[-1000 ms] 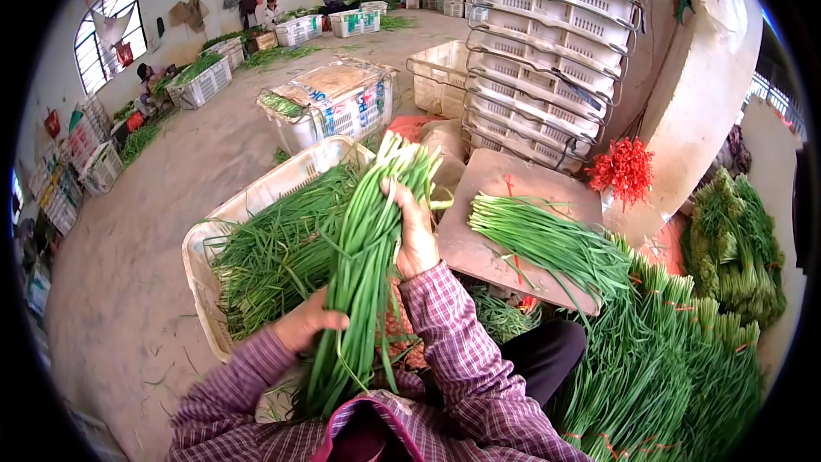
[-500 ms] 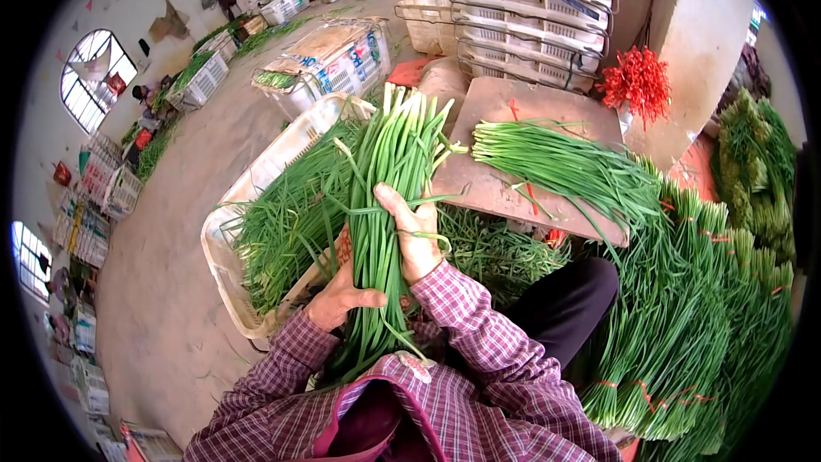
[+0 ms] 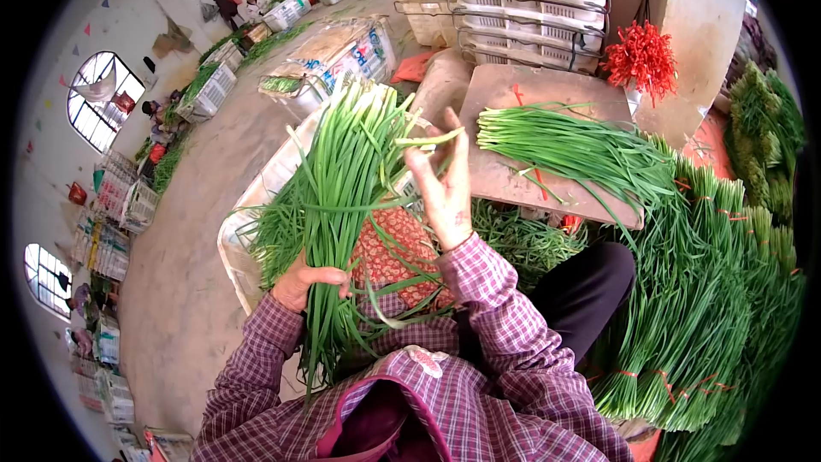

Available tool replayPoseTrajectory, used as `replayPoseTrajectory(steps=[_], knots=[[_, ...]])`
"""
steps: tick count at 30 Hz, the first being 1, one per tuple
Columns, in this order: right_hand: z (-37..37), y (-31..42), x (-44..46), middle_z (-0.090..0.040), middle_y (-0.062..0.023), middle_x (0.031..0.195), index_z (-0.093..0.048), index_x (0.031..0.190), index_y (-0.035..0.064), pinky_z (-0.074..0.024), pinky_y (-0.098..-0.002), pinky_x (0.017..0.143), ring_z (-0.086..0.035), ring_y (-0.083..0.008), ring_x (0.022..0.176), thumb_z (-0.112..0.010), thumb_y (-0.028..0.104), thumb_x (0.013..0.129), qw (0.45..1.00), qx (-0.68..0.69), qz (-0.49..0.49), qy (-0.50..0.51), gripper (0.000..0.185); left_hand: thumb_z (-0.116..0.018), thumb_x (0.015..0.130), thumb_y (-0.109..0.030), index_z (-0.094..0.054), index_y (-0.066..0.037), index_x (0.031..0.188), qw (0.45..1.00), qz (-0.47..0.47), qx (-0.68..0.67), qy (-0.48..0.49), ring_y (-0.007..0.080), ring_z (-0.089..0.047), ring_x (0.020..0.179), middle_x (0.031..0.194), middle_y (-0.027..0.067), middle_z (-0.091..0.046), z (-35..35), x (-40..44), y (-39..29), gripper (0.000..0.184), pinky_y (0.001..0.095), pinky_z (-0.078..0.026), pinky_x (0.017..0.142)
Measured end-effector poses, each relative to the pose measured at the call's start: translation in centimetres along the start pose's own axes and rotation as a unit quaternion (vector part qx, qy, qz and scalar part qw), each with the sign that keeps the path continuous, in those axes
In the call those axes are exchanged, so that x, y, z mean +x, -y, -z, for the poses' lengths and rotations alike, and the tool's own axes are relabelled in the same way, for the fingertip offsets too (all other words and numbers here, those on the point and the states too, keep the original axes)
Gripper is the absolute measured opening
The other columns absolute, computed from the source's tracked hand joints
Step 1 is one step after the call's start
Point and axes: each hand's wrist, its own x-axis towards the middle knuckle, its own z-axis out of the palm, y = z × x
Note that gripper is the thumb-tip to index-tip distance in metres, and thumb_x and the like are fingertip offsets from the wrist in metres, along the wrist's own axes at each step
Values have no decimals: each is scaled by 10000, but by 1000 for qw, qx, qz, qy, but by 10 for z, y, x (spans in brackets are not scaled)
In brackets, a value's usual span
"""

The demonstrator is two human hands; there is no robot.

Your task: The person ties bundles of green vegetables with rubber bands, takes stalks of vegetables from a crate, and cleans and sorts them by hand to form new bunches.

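A thick bunch of long green stalks [image 3: 329, 180] with pale ends upward is in my left hand [image 3: 301, 284], its thumb across the lower part. My right hand [image 3: 443, 188] is off the bunch, to its right, with thumb and fingers pinched round a pale stalk [image 3: 430, 139] near the bunch's upper end. Behind the bunch, a white crate [image 3: 233, 244] holds more greens. On a board [image 3: 489, 90] to the right lies another bunch [image 3: 564, 141], over a red tie [image 3: 540, 181].
Many tied bunches [image 3: 684, 316] are piled at the right. Red ties [image 3: 641, 62] hang by the pillar, beside stacked white crates [image 3: 526, 8]. A covered crate [image 3: 342, 56] stands ahead. Other people sit along the far wall. Patterned red cloth [image 3: 393, 252] covers my lap.
My right hand has let go of the bunch and moved right, now with a single stalk. The bunch has shifted left in my left hand. The camera view has turned slightly.
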Motion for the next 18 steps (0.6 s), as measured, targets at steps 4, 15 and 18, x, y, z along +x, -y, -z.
replayPoseTrajectory(steps=[4, 15, 18], knots=[[10, 2, 12, -612, -96, 1066, -611, 1148, 24, -462, -276, 666, -551, -142, 782, -597, 158, 910, 985, -126, 114, 42, 273, -707, 629, -79, -554, 10, 1047, 999, 25, 24, 26, 211, -597, 574, 730, 106, -584, -2, 2, 2, 454, 413, -564, 652], [33, 4, 21, -643, -115, 901, -573, 1135, 36, -509, -305, 652, -638, -147, 743, -554, 119, 903, 968, -163, 75, 176, 247, -700, 635, -38, -493, 25, 1236, 998, 26, 15, 58, 238, -627, 597, 775, 149, -651, 21, 13, 16, 639, 404, -549, 665], [18, 0, 10, -639, -120, 914, -577, 1123, 35, -535, -358, 682, -665, -236, 769, -650, 152, 842, 931, -292, 137, 169, 313, -704, 646, -29, -497, 26, 1222, 998, 42, -11, 40, 230, -630, 607, 778, 140, -649, 18, 15, 16, 615, 380, -543, 635]])
